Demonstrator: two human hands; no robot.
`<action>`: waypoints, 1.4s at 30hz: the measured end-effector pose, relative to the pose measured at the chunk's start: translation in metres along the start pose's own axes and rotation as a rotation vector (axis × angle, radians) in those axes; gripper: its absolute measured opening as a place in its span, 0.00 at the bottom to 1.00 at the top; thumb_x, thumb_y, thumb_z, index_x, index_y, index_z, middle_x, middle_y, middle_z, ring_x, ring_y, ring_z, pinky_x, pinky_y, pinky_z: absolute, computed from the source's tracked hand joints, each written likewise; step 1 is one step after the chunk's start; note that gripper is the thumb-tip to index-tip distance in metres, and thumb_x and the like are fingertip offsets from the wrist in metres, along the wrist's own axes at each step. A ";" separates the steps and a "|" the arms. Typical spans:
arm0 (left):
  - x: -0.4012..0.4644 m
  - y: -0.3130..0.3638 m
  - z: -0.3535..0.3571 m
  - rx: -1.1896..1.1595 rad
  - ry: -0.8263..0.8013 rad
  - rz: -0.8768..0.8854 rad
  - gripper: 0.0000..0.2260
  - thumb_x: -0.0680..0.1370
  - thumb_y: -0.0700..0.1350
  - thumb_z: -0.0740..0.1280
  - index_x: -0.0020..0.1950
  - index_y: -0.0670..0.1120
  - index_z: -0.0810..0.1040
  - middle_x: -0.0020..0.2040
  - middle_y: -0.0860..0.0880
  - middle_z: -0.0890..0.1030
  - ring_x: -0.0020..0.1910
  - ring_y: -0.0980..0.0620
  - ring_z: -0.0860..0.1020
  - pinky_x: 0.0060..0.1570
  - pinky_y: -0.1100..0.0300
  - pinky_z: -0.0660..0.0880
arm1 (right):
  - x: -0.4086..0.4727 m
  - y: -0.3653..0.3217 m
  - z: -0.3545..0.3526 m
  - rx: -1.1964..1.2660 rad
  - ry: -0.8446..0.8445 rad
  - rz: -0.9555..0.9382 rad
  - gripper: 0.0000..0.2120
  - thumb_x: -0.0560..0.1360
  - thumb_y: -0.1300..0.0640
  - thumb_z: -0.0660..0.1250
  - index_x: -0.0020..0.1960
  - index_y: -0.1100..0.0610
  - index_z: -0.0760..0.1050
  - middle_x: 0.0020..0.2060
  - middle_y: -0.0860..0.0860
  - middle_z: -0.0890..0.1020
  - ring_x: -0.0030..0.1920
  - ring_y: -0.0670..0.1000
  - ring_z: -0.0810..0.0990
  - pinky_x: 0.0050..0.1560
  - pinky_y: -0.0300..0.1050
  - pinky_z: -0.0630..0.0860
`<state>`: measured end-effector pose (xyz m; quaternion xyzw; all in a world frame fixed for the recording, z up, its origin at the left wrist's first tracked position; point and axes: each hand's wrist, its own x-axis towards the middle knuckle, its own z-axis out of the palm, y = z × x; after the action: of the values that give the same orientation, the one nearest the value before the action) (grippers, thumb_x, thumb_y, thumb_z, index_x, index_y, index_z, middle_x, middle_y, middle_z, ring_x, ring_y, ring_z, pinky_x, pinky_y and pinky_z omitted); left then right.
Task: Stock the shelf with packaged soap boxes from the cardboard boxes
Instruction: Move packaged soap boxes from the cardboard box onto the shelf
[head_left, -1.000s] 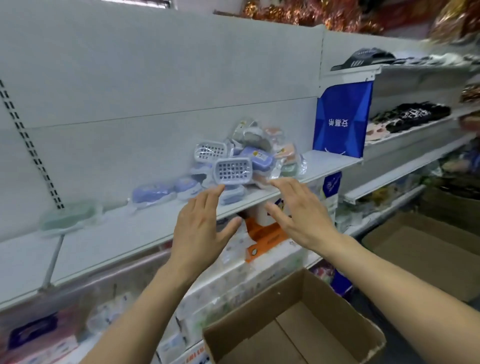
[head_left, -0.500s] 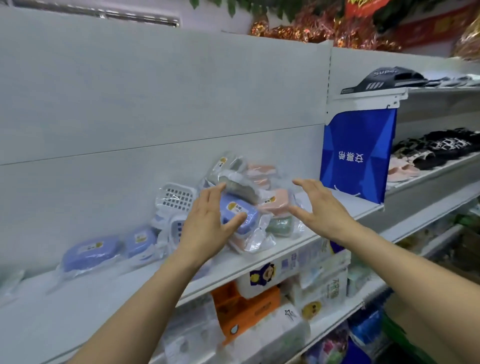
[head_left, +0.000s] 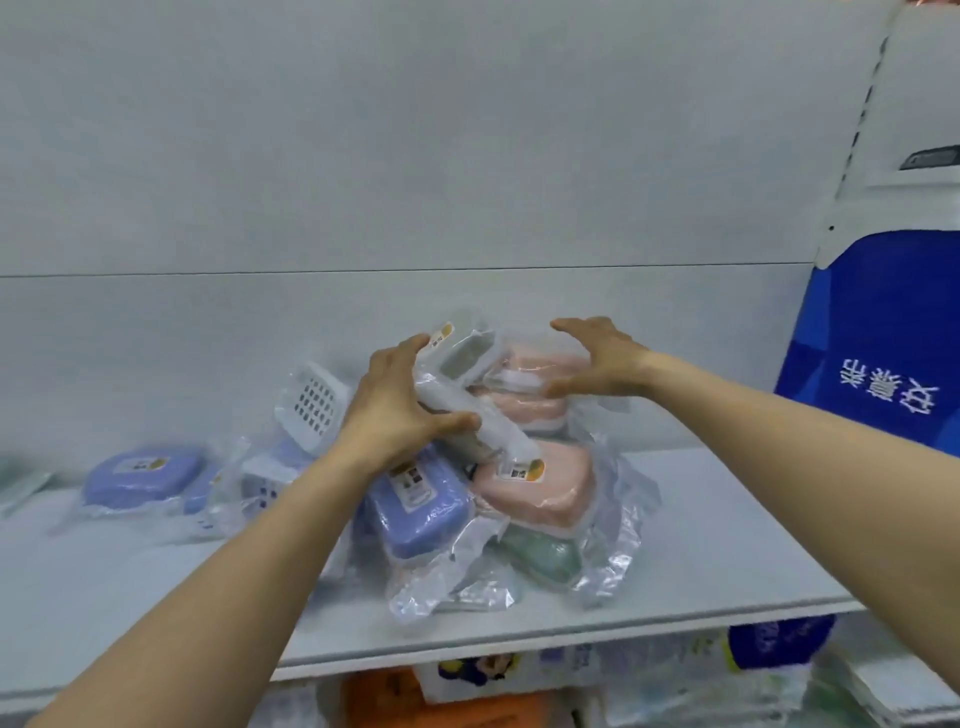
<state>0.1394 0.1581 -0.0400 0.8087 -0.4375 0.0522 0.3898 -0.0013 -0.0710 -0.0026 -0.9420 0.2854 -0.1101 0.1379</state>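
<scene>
Shelf (head_left: 701, 561), white, runs across the lower half of the frame with a heap of bagged soap boxes (head_left: 498, 467) at its centre. There is only 1 view, from the head. The left hand (head_left: 400, 410) sits on the left flank of the heap, thumb and fingers curled round a white soap box (head_left: 483, 426) that lies tilted across the top. The right hand (head_left: 597, 364) hovers at the upper right of the heap, fingers spread and curved over the top pink soap box (head_left: 540, 364); whether they touch its wrapper I cannot tell.

In the heap I count 3 pink boxes, the largest being the front pink box (head_left: 535, 488), 1 purple box (head_left: 421, 514) at the front left, 1 green box (head_left: 540, 561) at the bottom right, and 1 grey box (head_left: 465, 358) tilted at the top. A white slotted tray (head_left: 311, 405) leans just left of the left hand. Farther left, apart from the heap, lies 1 more purple soap box (head_left: 140, 475) flat on the shelf.

A blue sign (head_left: 883, 364) with white characters hangs at the right edge. Below the shelf edge, an orange package (head_left: 441, 706) shows at the bottom centre.
</scene>
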 end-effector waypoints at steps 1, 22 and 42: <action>0.003 -0.002 0.001 0.015 -0.005 -0.016 0.44 0.63 0.59 0.80 0.74 0.58 0.62 0.68 0.49 0.69 0.64 0.49 0.71 0.64 0.55 0.69 | 0.011 0.007 0.001 0.023 -0.053 -0.010 0.54 0.59 0.32 0.75 0.77 0.40 0.51 0.77 0.52 0.53 0.76 0.58 0.55 0.75 0.58 0.58; -0.006 0.005 -0.014 -0.033 0.097 -0.034 0.25 0.58 0.52 0.84 0.43 0.51 0.72 0.53 0.49 0.71 0.46 0.54 0.73 0.39 0.70 0.68 | -0.014 0.024 0.004 -0.001 0.140 0.127 0.50 0.58 0.30 0.75 0.71 0.51 0.61 0.62 0.56 0.71 0.65 0.60 0.65 0.61 0.56 0.70; -0.359 -0.133 -0.253 -0.244 0.559 -0.151 0.24 0.59 0.62 0.77 0.46 0.56 0.70 0.53 0.59 0.69 0.55 0.66 0.70 0.53 0.75 0.64 | -0.291 -0.338 0.143 0.565 0.409 -0.102 0.48 0.61 0.29 0.70 0.74 0.47 0.57 0.66 0.49 0.69 0.66 0.53 0.68 0.63 0.58 0.71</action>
<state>0.0843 0.6101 -0.0956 0.7403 -0.2548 0.1905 0.5921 -0.0258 0.3928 -0.0654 -0.8382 0.2178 -0.3780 0.3274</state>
